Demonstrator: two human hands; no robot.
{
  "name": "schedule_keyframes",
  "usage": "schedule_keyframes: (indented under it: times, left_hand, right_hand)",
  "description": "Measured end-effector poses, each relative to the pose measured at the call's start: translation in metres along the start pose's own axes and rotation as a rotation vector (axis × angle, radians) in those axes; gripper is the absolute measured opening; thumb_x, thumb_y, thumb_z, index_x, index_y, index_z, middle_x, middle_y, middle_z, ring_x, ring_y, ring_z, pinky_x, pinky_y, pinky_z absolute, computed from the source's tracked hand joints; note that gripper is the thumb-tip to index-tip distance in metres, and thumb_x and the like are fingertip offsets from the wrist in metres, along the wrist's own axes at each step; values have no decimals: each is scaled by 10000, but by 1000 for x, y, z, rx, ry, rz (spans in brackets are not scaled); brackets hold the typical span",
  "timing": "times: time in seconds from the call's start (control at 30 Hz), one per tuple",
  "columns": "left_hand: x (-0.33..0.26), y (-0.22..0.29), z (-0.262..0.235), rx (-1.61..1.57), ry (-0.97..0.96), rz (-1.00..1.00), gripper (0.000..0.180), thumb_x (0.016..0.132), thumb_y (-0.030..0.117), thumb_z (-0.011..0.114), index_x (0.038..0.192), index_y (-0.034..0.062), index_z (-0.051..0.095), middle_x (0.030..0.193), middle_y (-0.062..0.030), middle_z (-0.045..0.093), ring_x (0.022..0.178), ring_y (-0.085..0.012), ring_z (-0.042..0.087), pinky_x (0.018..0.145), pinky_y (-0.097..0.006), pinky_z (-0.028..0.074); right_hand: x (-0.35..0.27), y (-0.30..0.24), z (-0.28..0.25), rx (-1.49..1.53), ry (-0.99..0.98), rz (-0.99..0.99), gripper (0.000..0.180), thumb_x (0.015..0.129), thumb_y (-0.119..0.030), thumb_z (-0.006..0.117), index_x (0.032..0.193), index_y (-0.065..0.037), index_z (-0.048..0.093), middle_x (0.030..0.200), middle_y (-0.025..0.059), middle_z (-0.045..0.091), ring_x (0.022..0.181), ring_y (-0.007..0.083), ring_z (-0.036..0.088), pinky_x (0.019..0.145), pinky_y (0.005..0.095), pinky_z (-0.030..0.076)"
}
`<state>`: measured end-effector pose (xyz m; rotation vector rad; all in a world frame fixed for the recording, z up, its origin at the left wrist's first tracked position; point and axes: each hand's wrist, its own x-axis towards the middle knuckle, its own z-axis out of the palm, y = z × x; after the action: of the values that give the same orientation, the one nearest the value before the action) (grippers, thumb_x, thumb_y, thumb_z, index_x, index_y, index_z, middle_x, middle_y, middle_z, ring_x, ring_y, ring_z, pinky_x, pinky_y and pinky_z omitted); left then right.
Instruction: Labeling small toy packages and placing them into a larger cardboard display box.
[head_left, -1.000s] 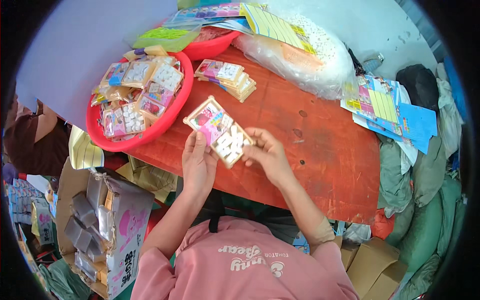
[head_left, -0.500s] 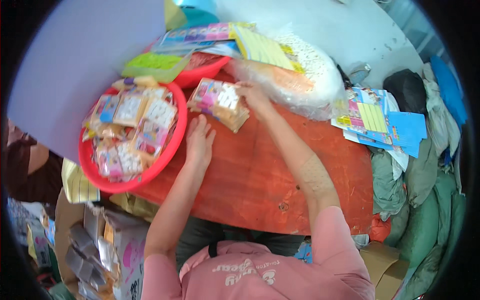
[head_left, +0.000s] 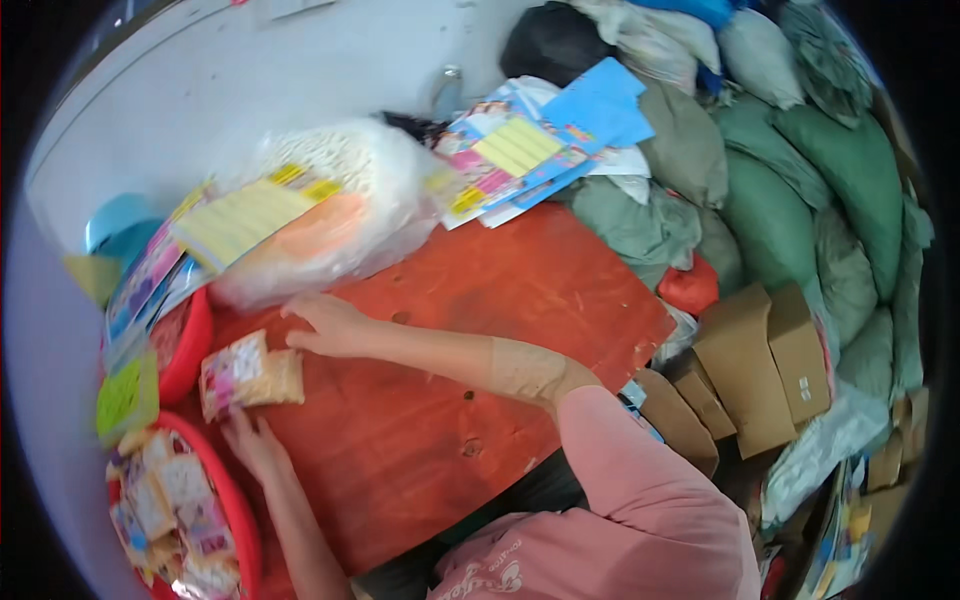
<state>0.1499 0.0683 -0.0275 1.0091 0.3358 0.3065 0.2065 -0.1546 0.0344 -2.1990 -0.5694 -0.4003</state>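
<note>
A: Where does the stack of packs lie?

B: On the red table, toward its left end, between the 2 hands and just beside the filled basin, whose red rim encloses a heap of similar packs.

A: And the state of each hand?

B: Left hand: unclenched, fingers extended toward the stack's near edge; contact cannot be told. Right hand: loosely spread, grasping nothing, near the stack's far right corner.

A: Surroundings?

B: Beyond the filled basin, a 2nd basin, also red, with a green packet in front. Along the far edge, a clear bag of white pieces, then printed sheets. At right, green sacks and cardboard boxes.
</note>
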Motion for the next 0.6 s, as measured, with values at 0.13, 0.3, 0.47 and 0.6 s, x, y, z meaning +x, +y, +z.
schedule_keyframes:
  times: [0.13, 0.3, 0.47, 0.6]
  left_hand:
    - [-60, -7, 27, 12, 93, 58, 724, 910, 271, 559, 1414, -28, 134, 1477, -154, 147, 1343, -244, 232, 1088, -392, 230]
    - [-127, -35, 31, 380, -75, 169, 582, 952, 192, 470, 1414, -8, 177, 1460, -154, 206, 1324, -232, 271, 1075, -324, 260]
    - [-135, -42, 43, 408, -414, 284, 454, 958, 136, 439, 1373, 5, 311, 1370, -144, 376, 1257, -219, 375, 1039, -345, 318]
    - [-134, -40, 34, 512, -402, 272, 421, 954, 130, 447, 1345, -2, 363, 1318, -140, 432, 1217, -217, 421, 1027, -346, 329]
  right_hand:
    - [-42, 54, -85, -196, 110, 66, 294, 783, -259, 621, 977, -39, 618, 931, 172, 620, 910, 322, 588, 798, 395, 463]
    - [-65, 173, -210, 38, 517, 707, 120, 758, -135, 563, 703, -52, 630, 633, 52, 592, 609, 136, 554, 557, 305, 434]
    - [-93, 305, -300, -162, 826, 652, 102, 771, -33, 560, 681, -7, 597, 667, 71, 613, 528, 160, 579, 440, 279, 430]
    - [-63, 305, -279, 116, 994, 962, 86, 794, -8, 525, 784, 52, 586, 657, 135, 624, 510, 187, 606, 380, 284, 454]
